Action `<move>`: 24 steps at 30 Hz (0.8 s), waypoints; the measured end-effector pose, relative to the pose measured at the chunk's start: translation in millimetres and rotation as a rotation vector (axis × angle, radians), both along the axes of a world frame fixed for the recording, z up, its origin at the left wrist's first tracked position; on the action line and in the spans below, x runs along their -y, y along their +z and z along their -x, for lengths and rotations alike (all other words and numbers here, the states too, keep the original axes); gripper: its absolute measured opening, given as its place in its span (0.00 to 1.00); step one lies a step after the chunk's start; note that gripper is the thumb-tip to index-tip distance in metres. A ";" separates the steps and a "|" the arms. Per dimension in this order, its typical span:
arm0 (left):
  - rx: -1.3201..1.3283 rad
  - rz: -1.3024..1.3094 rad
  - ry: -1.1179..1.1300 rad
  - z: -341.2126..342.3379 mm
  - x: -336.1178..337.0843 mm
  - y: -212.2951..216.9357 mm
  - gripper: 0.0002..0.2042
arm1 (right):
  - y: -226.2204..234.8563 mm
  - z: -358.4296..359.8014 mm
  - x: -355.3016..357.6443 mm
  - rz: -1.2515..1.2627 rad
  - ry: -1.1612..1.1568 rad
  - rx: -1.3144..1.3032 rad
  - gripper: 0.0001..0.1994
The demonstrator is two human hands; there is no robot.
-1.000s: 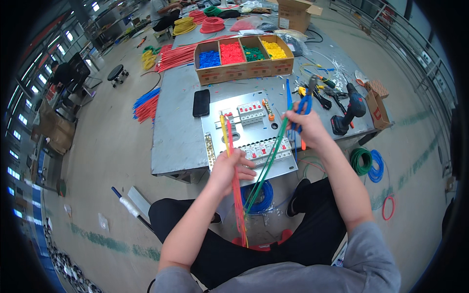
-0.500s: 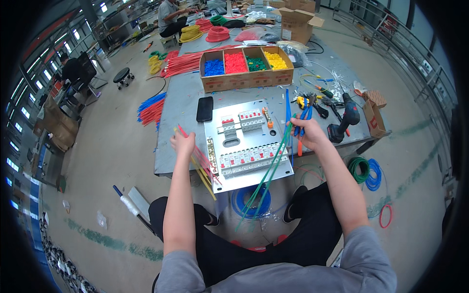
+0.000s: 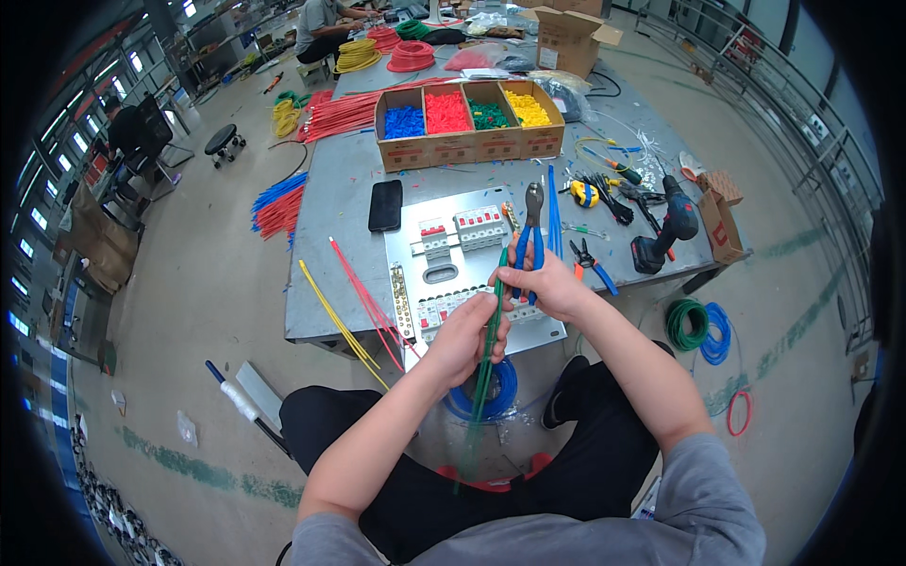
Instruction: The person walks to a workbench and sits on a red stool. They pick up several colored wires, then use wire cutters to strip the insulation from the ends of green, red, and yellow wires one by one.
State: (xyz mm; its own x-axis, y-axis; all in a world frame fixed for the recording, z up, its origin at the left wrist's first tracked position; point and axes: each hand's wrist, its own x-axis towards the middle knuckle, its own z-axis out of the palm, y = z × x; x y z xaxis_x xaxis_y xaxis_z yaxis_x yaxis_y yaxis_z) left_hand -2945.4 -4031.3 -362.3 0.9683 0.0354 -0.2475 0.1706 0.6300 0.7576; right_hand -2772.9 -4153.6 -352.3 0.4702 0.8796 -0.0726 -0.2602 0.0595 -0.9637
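Over the front of a metal mounting plate (image 3: 472, 212), my two hands are close together. My left hand (image 3: 469, 332) is closed around a bundle of green wires (image 3: 482, 391), which hangs down in front of the plate. With my right hand (image 3: 547, 286) I grip blue-handled pliers (image 3: 526, 253), jaws pointing away from me, and its fingertips pinch the upper end of the green wires. Rows of circuit breakers (image 3: 481, 227) sit on the plate, with a brass terminal bar (image 3: 401, 302) at its left edge. Red wires (image 3: 354, 281) and yellow wires (image 3: 332, 314) lie left of it.
Behind the plate stands a divided cardboard box (image 3: 472, 151) of coloured caps. A phone (image 3: 385, 206) lies to the left. On the right are blue wires (image 3: 555, 212), wire strippers (image 3: 593, 267), a tape measure (image 3: 584, 193) and a cordless drill (image 3: 666, 231). A person sits far back.
My left hand has left the red and yellow wires and come right onto the green ones. My right hand has moved left with the green wires; the pliers now show upright in it.
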 end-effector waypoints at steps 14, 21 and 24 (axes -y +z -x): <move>0.130 0.010 0.062 16.9 -0.3 33.0 0.16 | 33.2 -8.4 14.2 -0.147 -0.026 -0.259 0.17; 0.203 -0.120 0.073 23.3 10.4 34.9 0.14 | 40.0 18.5 14.9 -0.148 0.065 -0.247 0.18; 0.212 -0.194 0.128 22.4 13.6 30.7 0.15 | 39.4 19.5 16.3 -0.065 0.033 -0.167 0.23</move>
State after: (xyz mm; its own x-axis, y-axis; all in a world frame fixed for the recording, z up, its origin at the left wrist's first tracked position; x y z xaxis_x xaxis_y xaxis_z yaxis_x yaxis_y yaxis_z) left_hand -2967.8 -4044.8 -331.6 0.9822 0.1870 -0.0169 -0.0756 0.4760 0.8762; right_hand -2792.4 -4170.0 -312.9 0.4273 0.8996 -0.0898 -0.4192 0.1091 -0.9013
